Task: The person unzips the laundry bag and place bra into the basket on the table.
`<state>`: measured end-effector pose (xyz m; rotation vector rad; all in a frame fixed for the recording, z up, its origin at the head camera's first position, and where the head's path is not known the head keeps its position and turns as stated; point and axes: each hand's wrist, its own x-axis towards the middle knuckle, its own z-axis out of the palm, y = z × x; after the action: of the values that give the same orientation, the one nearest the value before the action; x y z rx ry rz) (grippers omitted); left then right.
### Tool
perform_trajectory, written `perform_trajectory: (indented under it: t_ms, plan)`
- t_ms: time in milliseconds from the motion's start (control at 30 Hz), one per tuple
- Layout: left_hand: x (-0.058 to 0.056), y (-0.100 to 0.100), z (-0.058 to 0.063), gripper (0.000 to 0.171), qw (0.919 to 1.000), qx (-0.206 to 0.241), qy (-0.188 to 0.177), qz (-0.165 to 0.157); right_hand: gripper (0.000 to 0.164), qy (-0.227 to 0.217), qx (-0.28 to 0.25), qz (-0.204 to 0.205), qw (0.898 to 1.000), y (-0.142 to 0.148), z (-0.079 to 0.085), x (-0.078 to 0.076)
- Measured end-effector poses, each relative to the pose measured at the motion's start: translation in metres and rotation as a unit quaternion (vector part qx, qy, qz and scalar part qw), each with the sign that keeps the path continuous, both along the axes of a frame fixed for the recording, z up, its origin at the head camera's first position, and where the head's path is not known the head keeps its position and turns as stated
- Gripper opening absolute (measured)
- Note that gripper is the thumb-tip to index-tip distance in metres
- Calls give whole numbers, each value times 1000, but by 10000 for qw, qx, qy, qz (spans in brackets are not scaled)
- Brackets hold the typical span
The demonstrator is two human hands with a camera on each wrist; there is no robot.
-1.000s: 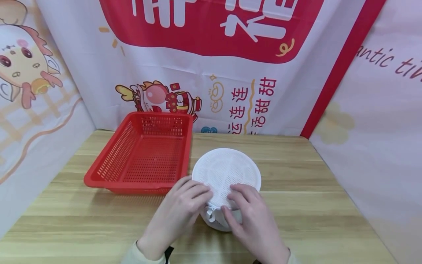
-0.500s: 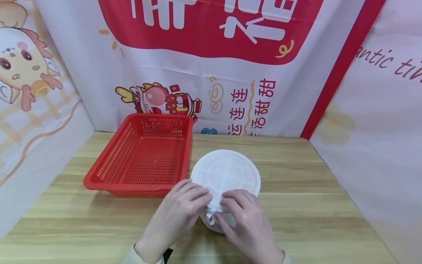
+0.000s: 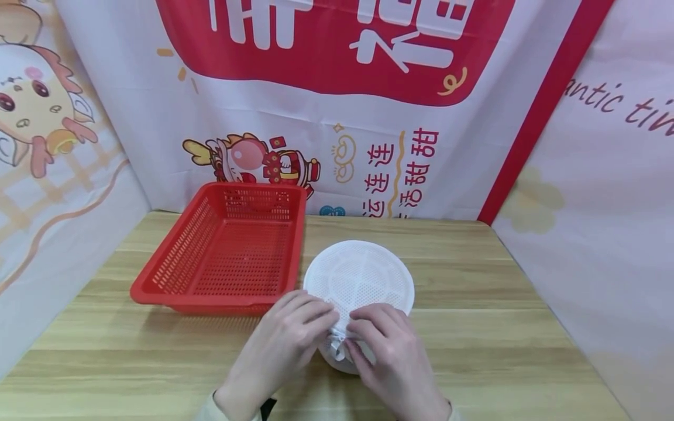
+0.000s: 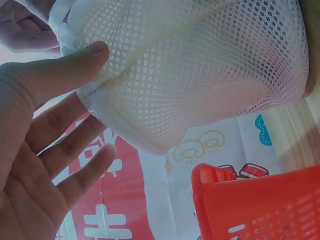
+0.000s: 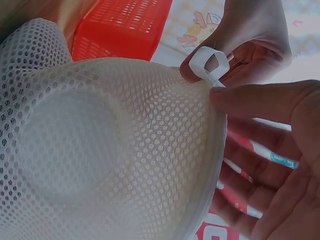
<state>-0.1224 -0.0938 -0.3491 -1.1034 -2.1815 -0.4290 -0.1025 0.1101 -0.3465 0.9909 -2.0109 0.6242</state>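
Note:
A white mesh laundry bag (image 3: pixel 363 272) stands on the wooden table, its round top facing up. At the near side of its zippered rim (image 5: pixel 216 150) a small white fabric loop (image 5: pixel 209 64) sticks out. My left hand (image 3: pixel 295 330) pinches the rim just left of the loop, thumb on the mesh side wall in the left wrist view. On the other side of the loop, my right hand (image 3: pixel 392 354) pinches the rim between thumb and fingers. Through the mesh wall a pale round shape (image 5: pixel 70 145) shows. The zipper's slider is hidden at the fingers.
A red perforated plastic basket (image 3: pixel 216 304) stands left of the bag, close to my left hand. Printed cloth walls (image 3: pixel 447 164) enclose the table (image 3: pixel 474 351) at the back and on both sides.
My right hand has slid left along the near rim towards the loop and my left hand. The left hand keeps its place; the basket has not moved on the table.

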Motion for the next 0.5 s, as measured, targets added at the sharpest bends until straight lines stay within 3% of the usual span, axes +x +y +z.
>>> perform_trajectory:
  t_ms: [133,400,500]
  plan:
    - [2,0,0,28,10000,10,-80,7,15,390,285,302,9984,-3,1,0]
    - [3,1,1,29,10000,15,-6,30,13,364,538,413,9970,-6,3,2]
    - [3,1,1,27,10000,0,-43,46,18,563,572,421,9959,-7,5,1]
